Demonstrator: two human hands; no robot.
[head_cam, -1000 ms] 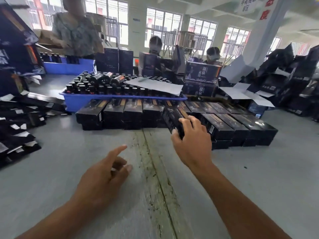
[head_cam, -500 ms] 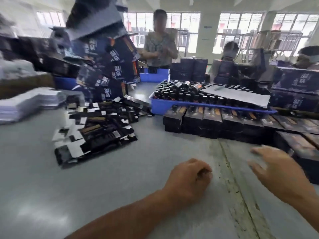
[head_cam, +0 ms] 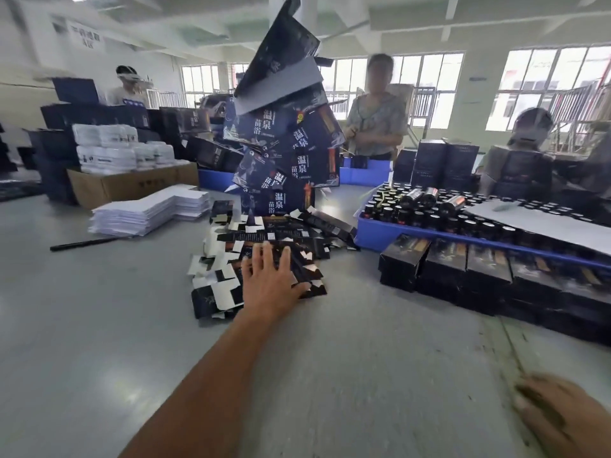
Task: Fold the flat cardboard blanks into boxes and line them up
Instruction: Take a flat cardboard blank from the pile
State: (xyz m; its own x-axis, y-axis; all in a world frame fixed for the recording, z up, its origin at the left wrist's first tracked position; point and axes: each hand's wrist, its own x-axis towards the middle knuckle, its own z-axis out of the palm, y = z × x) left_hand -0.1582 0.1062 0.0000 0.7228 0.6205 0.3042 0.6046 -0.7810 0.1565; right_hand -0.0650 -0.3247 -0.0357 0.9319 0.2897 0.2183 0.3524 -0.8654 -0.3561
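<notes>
Flat cardboard blanks (head_cam: pixel 264 239) lie heaped on the grey table (head_cam: pixel 99 325) under the left hand (head_cam: pixel 269 282), its straight fingers spread on them, beside a row of folded black boxes (head_cam: pixel 463 269), while the blurred right hand (head_cam: pixel 562 418) rests loosely open, holding nothing.

Looks like a packing floor in a factory: big open hall with rows of windows (head_cam: pixel 549 90), long grey table (head_cam: pixel 99 325), a blue crate of dark bottles (head_cam: pixel 390 226), stacks of white sheets (head_cam: pixel 145 209), dark printed cartons piled up (head_cam: pixel 284 133), other workers standing around.
</notes>
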